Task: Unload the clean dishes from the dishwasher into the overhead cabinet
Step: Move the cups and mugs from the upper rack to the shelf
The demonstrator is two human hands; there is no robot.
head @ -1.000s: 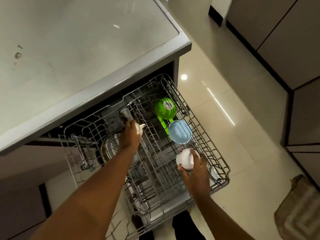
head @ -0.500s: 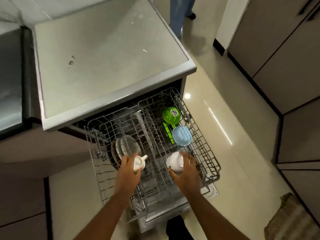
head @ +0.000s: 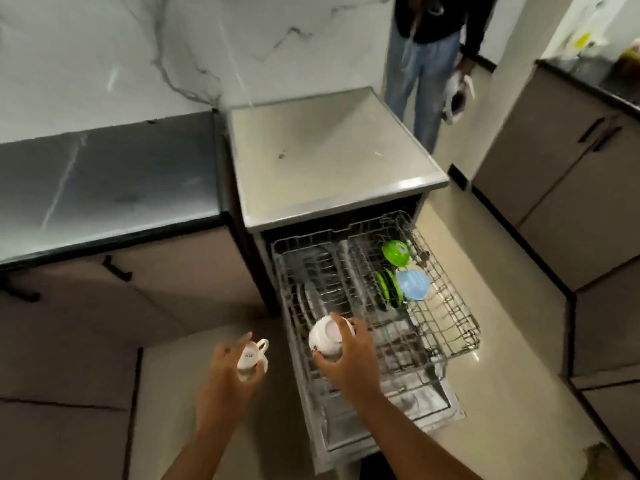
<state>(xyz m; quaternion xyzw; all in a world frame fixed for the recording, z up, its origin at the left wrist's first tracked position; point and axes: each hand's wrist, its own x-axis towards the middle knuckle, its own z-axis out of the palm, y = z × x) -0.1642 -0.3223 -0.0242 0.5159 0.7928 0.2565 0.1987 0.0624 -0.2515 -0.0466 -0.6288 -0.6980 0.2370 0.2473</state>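
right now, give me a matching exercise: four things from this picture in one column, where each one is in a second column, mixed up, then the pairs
Things:
1. small white cup
2. white bowl
3. light blue bowl
4. green bowl

Places:
A. in the rack, nearest the dishwasher's back
B. gripped by the left hand, out over the floor
C. in the rack, just in front of the green bowl
D. gripped by the right hand, above the rack

Pairs: 1-B, 2-D, 3-C, 4-A
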